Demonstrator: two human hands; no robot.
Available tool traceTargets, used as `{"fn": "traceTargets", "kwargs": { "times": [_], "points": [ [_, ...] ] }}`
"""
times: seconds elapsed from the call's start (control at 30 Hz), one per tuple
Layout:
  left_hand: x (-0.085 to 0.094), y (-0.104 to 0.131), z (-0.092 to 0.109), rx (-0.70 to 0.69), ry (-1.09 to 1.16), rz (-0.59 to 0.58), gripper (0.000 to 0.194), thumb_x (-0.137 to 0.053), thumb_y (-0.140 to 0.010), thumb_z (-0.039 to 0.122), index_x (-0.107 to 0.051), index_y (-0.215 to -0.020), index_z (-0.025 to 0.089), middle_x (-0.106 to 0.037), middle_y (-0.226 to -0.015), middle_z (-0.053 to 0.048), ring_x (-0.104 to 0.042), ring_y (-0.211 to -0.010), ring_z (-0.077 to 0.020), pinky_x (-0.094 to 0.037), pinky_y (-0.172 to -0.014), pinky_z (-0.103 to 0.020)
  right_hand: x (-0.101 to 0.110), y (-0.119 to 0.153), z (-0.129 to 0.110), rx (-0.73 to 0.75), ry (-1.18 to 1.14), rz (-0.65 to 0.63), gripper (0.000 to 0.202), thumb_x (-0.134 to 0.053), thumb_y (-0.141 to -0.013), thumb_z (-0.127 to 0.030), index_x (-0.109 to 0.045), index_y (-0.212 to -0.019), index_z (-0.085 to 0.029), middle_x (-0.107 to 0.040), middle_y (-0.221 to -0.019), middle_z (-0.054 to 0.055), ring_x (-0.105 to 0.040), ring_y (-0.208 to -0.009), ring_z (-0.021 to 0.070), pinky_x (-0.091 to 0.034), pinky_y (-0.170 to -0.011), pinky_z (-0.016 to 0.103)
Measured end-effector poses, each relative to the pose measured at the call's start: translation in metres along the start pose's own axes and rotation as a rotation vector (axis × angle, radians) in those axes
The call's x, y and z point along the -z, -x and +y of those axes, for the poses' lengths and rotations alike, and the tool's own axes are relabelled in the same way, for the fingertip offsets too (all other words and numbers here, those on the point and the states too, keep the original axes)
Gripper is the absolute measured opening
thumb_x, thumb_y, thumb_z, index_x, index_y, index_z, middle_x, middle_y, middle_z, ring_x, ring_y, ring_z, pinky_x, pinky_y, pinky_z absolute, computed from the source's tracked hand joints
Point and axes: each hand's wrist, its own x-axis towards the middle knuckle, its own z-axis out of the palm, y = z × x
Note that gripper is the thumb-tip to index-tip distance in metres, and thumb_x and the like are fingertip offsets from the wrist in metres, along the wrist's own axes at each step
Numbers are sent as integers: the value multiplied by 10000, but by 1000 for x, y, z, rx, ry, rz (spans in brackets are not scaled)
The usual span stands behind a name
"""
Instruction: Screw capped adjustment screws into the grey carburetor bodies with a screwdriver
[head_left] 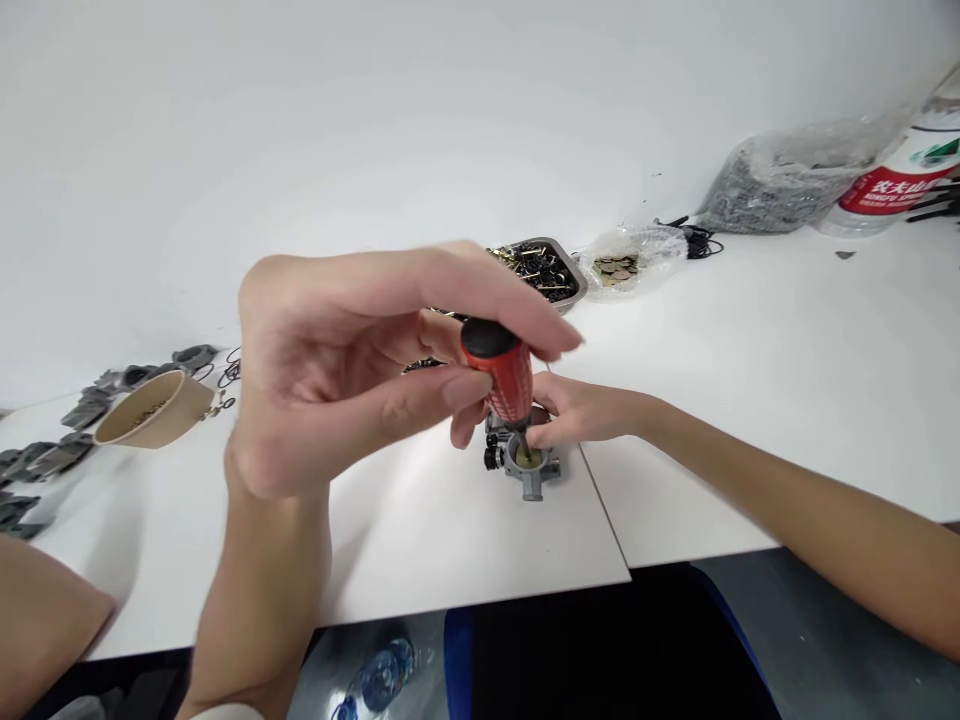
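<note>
My left hand [367,370] is closed around the red handle of a screwdriver [511,385], with thumb and fingers at its black-capped top. The screwdriver points down, its shaft reaching into the round bore of a grey metal carburetor [532,487], where a brass-coloured disc [527,458] shows. Whether the tip is seated in a screw cannot be made out. On the far side of the carburetor, my right hand [574,410] grips its body with thumb and fingers against the white table. Black knobs [493,457] stick out of its left side.
Behind my hands stand a metal tray [577,285] of small black and brass parts and a plastic bag [619,268] of brass-coloured plates. Left are a beige bowl [176,410] and grey castings [56,455]. A large bottle [892,185] stands at the right; another person's arm [45,610] shows lower left.
</note>
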Motion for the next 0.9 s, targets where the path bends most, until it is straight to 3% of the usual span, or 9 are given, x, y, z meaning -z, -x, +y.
{"fn": "traceTargets", "kwargs": {
  "times": [0.07, 0.17, 0.3, 0.37, 0.47, 0.57, 0.67, 0.77, 0.9],
  "points": [
    [0, 0, -2, -27, -14, 21, 221, -674, -839, 133, -756, -1031, 204, -708, -907, 8, -705, -787, -169, -588, -522, -213, 0, 0, 0, 13, 11, 4, 432, -613, -770, -136, -601, -1200, -180, -611, -1014, 48, -566, -796, 143, -480, -755, 292],
    [2, -1, -6, -55, 24, 68, 315, -736, -814, 182, -727, -1129, 182, -708, -854, -3, -691, -700, -150, -515, -432, -174, 0, 0, -2, 11, 12, -11, 447, -611, -762, -121, -600, -1205, -183, -613, -1081, 63, -567, -807, 143, -482, -745, 289],
    [7, -3, -4, 21, 109, -48, 323, -548, -853, 29, -711, -1127, 79, -711, -956, -98, -683, -718, -187, -511, -414, -230, 1, 0, -4, 8, 16, -22, 434, -589, -770, -110, -600, -1198, -180, -595, -1150, 76, -576, -886, 158, -474, -754, 282],
    [8, -3, -3, -7, 99, -84, 244, -594, -835, 69, -746, -1023, 100, -715, -890, -91, -669, -806, -215, -535, -458, -249, 1, -1, -2, 19, 13, -11, 418, -595, -773, -119, -607, -1185, -186, -593, -1117, 66, -574, -879, 158, -471, -770, 288],
    [7, -2, -4, -56, 66, -22, 235, -725, -811, 177, -757, -1042, 156, -708, -794, -40, -668, -814, -209, -560, -511, -252, 0, -1, 1, 33, 3, -14, 413, -603, -770, -122, -615, -1176, -198, -590, -1059, 50, -559, -820, 146, -471, -756, 290],
    [3, -1, -5, -6, 67, 72, 340, -709, -820, 131, -715, -1159, 141, -691, -777, -29, -681, -699, -172, -493, -426, -199, 0, -1, 0, 19, 2, -22, 426, -588, -764, -107, -611, -1184, -180, -588, -1121, 70, -552, -817, 137, -464, -731, 276],
    [2, -1, -3, 15, 76, 49, 287, -610, -826, 31, -742, -1071, 98, -693, -823, -68, -670, -696, -171, -454, -394, -193, 0, 0, -3, -4, 19, -20, 429, -577, -767, -102, -614, -1188, -174, -580, -1170, 84, -551, -841, 141, -448, -701, 263],
    [3, -3, -5, -45, 58, 24, 180, -701, -796, 87, -770, -962, 103, -694, -793, -74, -650, -801, -200, -523, -480, -228, 0, 0, -5, -4, 29, -3, 425, -577, -769, -107, -612, -1188, -168, -582, -1138, 82, -551, -855, 148, -453, -738, 275],
    [5, -2, -11, -72, 8, 72, 336, -765, -785, 164, -736, -1120, 157, -702, -817, -31, -646, -703, -139, -520, -466, -191, 0, -1, -4, -1, 20, -31, 431, -562, -774, -129, -599, -1202, -166, -587, -1119, 77, -549, -820, 144, -461, -764, 302]
  ]
}}
